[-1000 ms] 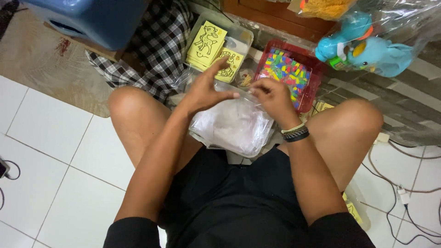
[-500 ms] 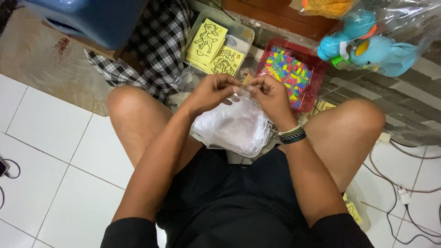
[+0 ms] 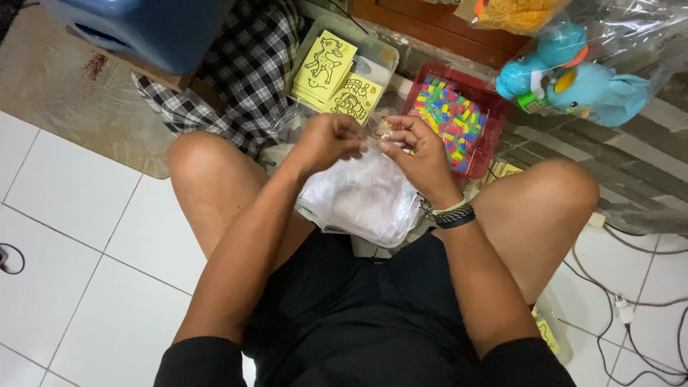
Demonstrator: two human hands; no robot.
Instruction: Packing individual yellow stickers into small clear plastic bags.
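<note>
Both hands meet above the lap: the left hand [image 3: 326, 142] and right hand [image 3: 414, 147] pinch the top of a clear plastic bag [image 3: 362, 197] hanging between the knees. Its contents look blurred and white, and whatever the fingertips grip is too small to make out.

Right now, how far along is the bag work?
Done: a clear plastic bag on the lap already looks filled, contents too blurred to tell. In hand: the left hand and right hand pinch the bag's top between them, with a small item at the fingertips. Left: the bag's mouth is not visibly closed; yellow picture cards in their clear box and a red tray of coloured pieces sit untouched ahead.
</note>
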